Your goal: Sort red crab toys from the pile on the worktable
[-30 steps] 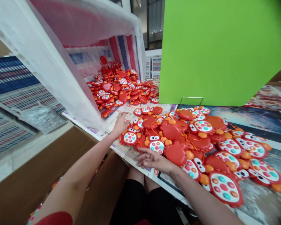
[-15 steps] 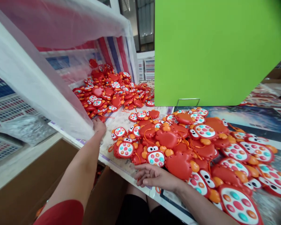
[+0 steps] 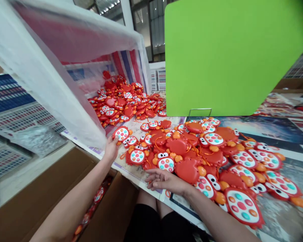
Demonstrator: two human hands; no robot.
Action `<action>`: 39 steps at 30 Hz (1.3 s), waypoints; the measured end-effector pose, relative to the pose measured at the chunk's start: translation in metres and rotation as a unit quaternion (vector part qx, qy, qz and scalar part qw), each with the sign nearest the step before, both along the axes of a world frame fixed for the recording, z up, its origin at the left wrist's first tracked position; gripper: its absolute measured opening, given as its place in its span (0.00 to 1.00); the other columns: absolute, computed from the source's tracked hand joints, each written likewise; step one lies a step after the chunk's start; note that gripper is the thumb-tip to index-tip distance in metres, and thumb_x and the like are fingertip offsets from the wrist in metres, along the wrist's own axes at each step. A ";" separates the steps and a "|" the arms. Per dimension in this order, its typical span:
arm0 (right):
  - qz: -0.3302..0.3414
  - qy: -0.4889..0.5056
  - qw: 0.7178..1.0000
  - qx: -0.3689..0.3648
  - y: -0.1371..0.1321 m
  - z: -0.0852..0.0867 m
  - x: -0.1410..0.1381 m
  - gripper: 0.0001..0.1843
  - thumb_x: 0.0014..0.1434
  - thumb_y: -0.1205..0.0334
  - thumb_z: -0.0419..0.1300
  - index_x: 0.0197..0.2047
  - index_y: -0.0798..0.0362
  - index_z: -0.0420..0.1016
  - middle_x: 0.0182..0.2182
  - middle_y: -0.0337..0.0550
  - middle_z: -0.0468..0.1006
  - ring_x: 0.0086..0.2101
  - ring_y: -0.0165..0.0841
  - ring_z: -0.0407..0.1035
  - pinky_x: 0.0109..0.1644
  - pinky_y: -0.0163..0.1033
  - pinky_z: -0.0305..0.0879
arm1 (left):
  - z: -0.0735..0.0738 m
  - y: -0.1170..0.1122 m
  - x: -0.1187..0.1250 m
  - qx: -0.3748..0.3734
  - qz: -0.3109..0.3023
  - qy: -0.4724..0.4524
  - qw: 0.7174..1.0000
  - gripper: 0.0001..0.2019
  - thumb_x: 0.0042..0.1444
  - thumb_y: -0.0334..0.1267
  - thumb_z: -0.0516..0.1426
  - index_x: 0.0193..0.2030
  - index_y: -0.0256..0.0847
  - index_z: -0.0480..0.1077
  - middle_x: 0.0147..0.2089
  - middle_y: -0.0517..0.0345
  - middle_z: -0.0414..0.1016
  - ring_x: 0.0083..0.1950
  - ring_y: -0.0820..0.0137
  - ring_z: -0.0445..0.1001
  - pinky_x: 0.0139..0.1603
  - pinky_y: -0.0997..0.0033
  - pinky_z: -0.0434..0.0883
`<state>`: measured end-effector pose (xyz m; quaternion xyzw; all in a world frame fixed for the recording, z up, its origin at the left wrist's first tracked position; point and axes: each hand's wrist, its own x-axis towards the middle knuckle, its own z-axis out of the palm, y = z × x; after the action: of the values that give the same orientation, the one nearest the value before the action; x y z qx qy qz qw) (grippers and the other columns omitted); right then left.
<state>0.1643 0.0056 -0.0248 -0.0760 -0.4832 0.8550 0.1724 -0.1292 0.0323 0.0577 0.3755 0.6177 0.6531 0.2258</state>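
Observation:
Red and orange crab-shaped toys with coloured buttons (image 3: 212,139) lie heaped over the table (image 3: 290,131). My left hand (image 3: 111,148) is raised near the table's left edge, closed on one crab toy (image 3: 121,133) that it holds face up. My right hand (image 3: 164,179) rests at the table's front edge, fingers loosely stretched to the left, holding nothing, just in front of a crab toy with a white face (image 3: 166,163).
A large striped woven bag with a clear plastic liner (image 3: 53,87) lies open at the left, with many more crab toys (image 3: 123,99) spilling from it. A green panel (image 3: 232,57) stands behind the heap. An open cardboard box (image 3: 47,195) with toys inside sits below left.
My left hand reached to the bag's mouth, then drew back and lifted, now holding a crab toy. My right hand has stayed at the table's edge.

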 end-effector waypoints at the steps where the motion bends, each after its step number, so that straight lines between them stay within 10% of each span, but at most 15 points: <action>1: 0.000 -0.001 1.000 -0.003 0.000 0.001 0.000 0.33 0.52 0.57 0.71 0.60 0.47 0.68 0.50 0.49 0.76 0.45 0.35 0.75 0.50 0.42 0.68 | 0.002 -0.012 0.015 0.022 -0.031 -0.055 0.998 0.15 0.56 0.45 0.58 0.45 0.38 0.65 0.45 0.51 0.74 0.47 0.63 0.74 0.50 0.59 0.72; 9: -0.035 -0.013 0.999 -0.021 -0.002 0.002 -0.001 0.31 0.55 0.42 0.65 0.55 0.54 0.68 0.46 0.52 0.78 0.38 0.34 0.77 0.47 0.44 0.70 | -0.009 -0.087 0.119 -0.054 -0.228 -0.163 0.958 0.22 0.52 0.48 0.64 0.49 0.40 0.67 0.47 0.53 0.75 0.46 0.65 0.75 0.48 0.65 0.73; 20: -0.059 -0.077 0.992 0.079 -0.004 0.005 0.003 0.26 0.60 0.37 0.57 0.38 0.55 0.70 0.29 0.44 0.79 0.28 0.31 0.73 0.31 0.35 0.66 | 0.008 -0.102 0.100 -0.200 -0.367 0.009 0.908 0.49 0.46 0.41 0.68 0.71 0.47 0.47 0.52 0.49 0.72 0.47 0.60 0.75 0.47 0.59 0.74; 39: -0.042 -0.054 0.992 0.105 0.001 0.003 0.000 0.30 0.55 0.35 0.61 0.40 0.57 0.74 0.28 0.43 0.78 0.26 0.29 0.72 0.30 0.33 0.65 | 0.010 -0.086 0.103 -0.200 -0.324 0.130 0.915 0.24 0.56 0.50 0.59 0.55 0.42 0.62 0.42 0.55 0.75 0.41 0.63 0.75 0.40 0.65 0.74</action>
<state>0.1643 0.0063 -0.0217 -0.1240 -0.5756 0.7859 0.1886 -0.0263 -0.0538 0.0679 0.5835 0.6040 0.3521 0.4132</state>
